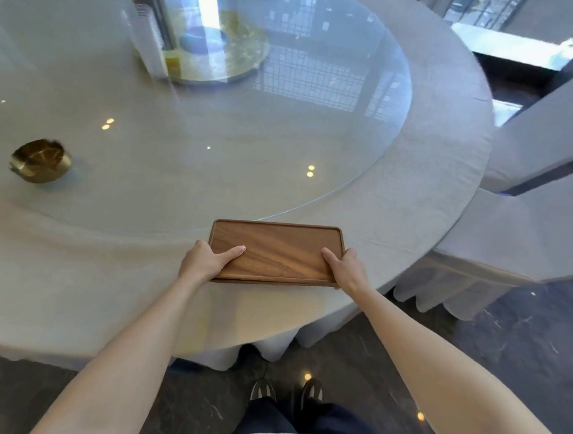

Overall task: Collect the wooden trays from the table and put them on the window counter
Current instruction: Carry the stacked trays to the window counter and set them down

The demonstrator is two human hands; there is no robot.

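A: Gripping the tray (276,249) at both short ends, that's how the hands are placed. It sits near the table's (433,158) near edge, on the cloth, its far rim just meeting the glass turntable (217,118).

B: How are the fingers set?

A: The left hand (205,259) has its thumb laid flat across the tray's inner surface, pointing right; the other fingers curl under the left edge, out of sight. The right hand (345,267) mirrors it, thumb on top near the right rim, fingers wrapped below. Both are closed on the wood.

B: Is it lifted?

A: Cannot tell; its near edge looks level with the cloth.

B: Anything else around?

A: A brass bowl (41,161) well to the left on the glass, and covered chairs (529,231) to the right.
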